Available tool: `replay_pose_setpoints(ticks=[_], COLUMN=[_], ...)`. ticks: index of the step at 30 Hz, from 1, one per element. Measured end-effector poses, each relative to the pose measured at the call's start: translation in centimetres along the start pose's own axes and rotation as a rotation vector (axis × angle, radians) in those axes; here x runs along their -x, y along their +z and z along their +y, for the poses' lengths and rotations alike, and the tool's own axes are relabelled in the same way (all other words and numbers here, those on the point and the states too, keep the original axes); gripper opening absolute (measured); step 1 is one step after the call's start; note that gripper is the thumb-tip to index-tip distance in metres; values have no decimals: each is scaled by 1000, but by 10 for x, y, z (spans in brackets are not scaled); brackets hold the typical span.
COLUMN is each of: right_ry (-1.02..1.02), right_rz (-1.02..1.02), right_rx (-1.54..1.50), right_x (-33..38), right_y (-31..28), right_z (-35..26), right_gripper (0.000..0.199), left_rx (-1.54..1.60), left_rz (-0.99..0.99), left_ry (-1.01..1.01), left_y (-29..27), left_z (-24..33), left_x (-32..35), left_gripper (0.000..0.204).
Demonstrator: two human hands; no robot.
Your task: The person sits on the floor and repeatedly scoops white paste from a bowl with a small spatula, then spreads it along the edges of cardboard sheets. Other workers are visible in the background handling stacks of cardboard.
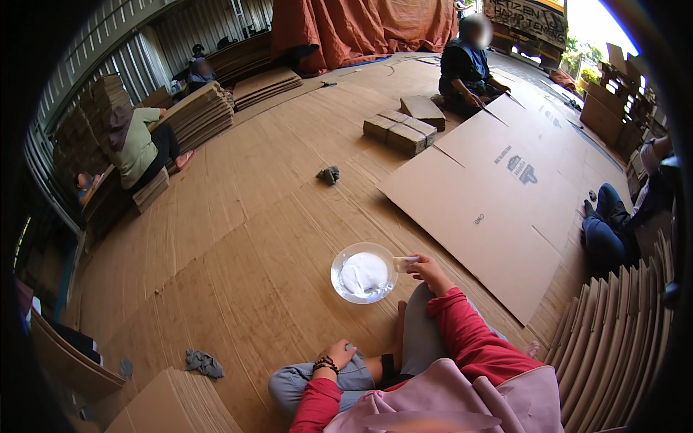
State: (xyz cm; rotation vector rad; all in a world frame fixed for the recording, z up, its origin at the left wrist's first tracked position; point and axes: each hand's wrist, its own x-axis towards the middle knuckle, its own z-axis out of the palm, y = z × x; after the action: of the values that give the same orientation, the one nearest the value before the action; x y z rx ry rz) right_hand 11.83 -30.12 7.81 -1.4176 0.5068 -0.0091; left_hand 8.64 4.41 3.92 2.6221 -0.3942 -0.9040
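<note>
Cardboard floor [238,238] fills the frame. At lower centre, right hand [427,273] pinches a small brush [404,261] at the bowl [364,273] of white paste, seemingly loading it; left hand [339,353] rests empty on the knee.

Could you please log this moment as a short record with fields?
Place: floor laid with cardboard sheets
Right hand: holds a small pale tool at the rim of the clear bowl
Bowl contents: white paste
Left hand: rests on own knee, holds nothing
Nearby: large flat carton, grey rag
Others: seated people at cardboard stacks
</note>
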Motion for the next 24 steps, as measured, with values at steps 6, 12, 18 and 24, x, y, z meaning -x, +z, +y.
replay_pose_setpoints(ticks=[6,12,18,24], right_ry=[-21,-13,3,8], right_rz=[3,21,12,18], right_rx=[-13,0,-27,-23], right_x=[-2,0,2,2], right_y=[0,1,1,1], right_z=[3,0,-4,-5], right_gripper=[23,22,21,22], left_rx=[0,6,5,-10], left_rz=[-2,-19,-15,-24], left_ry=[4,4,27,9], left_y=[3,2,-1,-1], left_z=[-3,-1,0,0], left_x=[-4,-4,-2,-3], left_gripper=[48,48,48,48])
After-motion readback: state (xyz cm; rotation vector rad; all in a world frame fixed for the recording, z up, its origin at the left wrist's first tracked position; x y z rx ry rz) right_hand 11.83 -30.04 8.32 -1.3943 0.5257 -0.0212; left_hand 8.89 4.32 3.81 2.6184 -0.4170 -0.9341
